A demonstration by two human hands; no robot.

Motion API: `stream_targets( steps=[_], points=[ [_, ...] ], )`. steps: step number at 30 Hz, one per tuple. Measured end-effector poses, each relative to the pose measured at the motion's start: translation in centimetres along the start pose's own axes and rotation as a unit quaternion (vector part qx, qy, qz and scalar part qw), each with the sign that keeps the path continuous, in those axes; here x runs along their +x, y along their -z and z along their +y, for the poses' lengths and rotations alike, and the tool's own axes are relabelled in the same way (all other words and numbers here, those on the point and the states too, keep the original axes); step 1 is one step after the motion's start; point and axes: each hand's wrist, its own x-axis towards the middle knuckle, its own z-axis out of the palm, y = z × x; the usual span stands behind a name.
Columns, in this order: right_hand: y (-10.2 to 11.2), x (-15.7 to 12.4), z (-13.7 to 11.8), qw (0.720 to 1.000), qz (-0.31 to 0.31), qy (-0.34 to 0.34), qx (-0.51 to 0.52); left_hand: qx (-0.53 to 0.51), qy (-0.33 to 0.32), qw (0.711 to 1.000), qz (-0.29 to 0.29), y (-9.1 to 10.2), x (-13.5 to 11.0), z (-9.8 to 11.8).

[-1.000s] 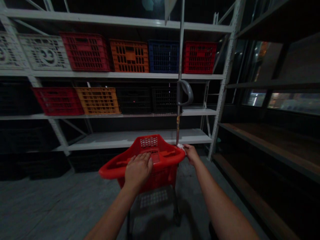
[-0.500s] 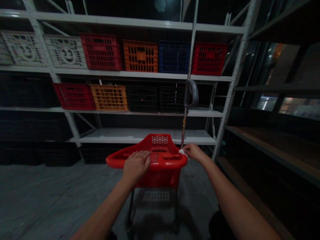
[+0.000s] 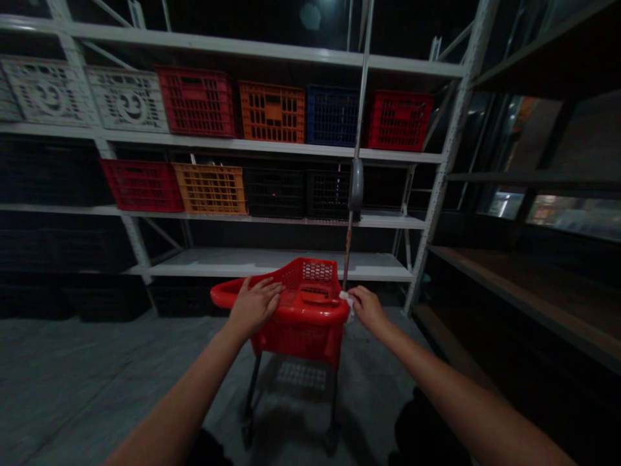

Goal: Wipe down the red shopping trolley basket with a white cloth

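A small red plastic shopping cart (image 3: 301, 336) stands in front of me on dark legs. My left hand (image 3: 257, 303) lies on its red handle rim, fingers stretched out and spread over the bar. At the right end of the rim, my right hand (image 3: 367, 307) pinches a small white cloth or tissue (image 3: 347, 304) that touches the cart. Right by it, a thin metal pole (image 3: 363, 97) rises from the cart's right side. A grey loop-shaped piece (image 3: 356, 184) sits partway up the pole.
White metal shelving (image 3: 272, 145) spans the background. It carries white crates (image 3: 129, 100), red crates (image 3: 196, 102), an orange crate (image 3: 272, 111), a blue crate (image 3: 331, 115), a yellow crate (image 3: 211, 189) and black crates (image 3: 275, 193). Dark shelves (image 3: 524, 278) stand close on the right.
The cart has turned a little, and its pole and grey piece have swung left and rotated edge-on. My left hand has shifted slightly left along the rim; the right hand keeps the white cloth.
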Motion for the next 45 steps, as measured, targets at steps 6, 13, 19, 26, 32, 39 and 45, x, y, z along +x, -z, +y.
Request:
stream_targets(
  steps=[6, 13, 19, 26, 32, 39, 45],
  points=[
    [-6.2, -6.3, -3.8, 0.936, 0.204, -0.122, 0.258, -0.028, -0.009, 0.997, 0.065, 0.7, -0.7, 7.8],
    [-7.8, -6.0, -1.2, 0.954, 0.172, -0.093, 0.226, -0.003, 0.048, 0.997, 0.058, -0.7, -1.4, 12.4],
    [-5.9, -3.5, -0.1, 0.953, 0.205, -0.066, 0.211, 0.006, -0.003, 0.992, 0.124, -0.9, -2.8, 9.1],
    [-7.7, -2.1, -0.1, 0.987, 0.065, -0.034, 0.144, -0.042, -0.014, 0.988, 0.149, -0.1, -4.5, 7.3],
    [-7.8, -3.3, -2.6, 0.983, 0.045, 0.005, 0.177, -0.08, -0.035, 0.985, 0.147, 0.8, -5.3, 5.9],
    [-7.3, -3.0, 0.2, 0.99, 0.045, -0.058, 0.118, -0.111, -0.067, 0.984, 0.119, 1.3, -5.7, 4.1],
    [-8.3, -3.3, -2.5, 0.987, 0.062, -0.019, 0.146, -0.116, -0.085, 0.982, 0.12, 0.9, -5.2, 2.5]
  ],
)
